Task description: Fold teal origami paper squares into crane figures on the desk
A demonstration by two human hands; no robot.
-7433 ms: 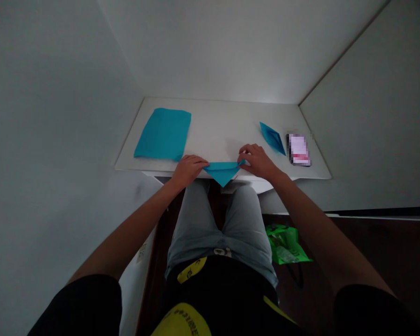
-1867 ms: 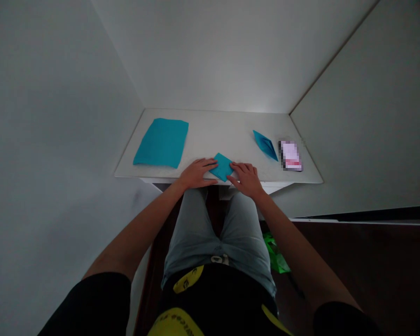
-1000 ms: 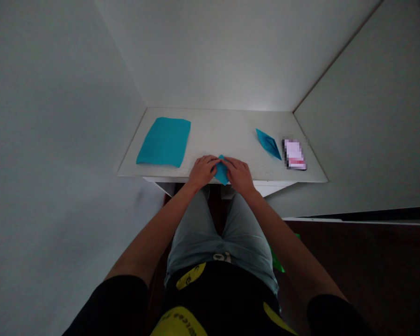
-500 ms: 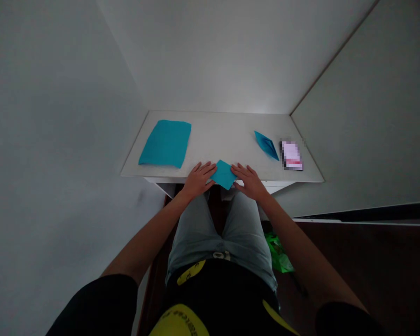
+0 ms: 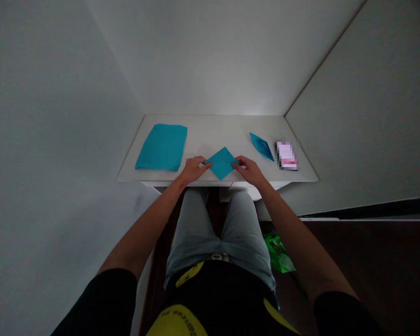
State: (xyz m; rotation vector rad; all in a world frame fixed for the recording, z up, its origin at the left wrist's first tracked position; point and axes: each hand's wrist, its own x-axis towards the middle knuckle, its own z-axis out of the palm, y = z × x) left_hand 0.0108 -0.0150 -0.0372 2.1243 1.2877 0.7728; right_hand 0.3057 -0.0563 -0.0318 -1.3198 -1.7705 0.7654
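Observation:
Between my two hands is a folded piece of blue paper, diamond-shaped, with a crease across its middle. My left hand pinches its left corner between thumb and fingers. At the opposite corner, my right hand grips the paper the same way. Whether the paper touches the table or is slightly raised, I cannot tell. A folded blue paper boat lies beyond my right hand. Off to the left of my left hand rest larger blue paper sheets, lying flat.
A phone with a blurred screen lies at the right of the white table. Walls close in the table at the back, left and right. A green plastic bag is on the dark floor by my right leg.
My hands went from lying flat on the paper's sides to pinching its corners. The paper moved slightly away from me and now looks wider.

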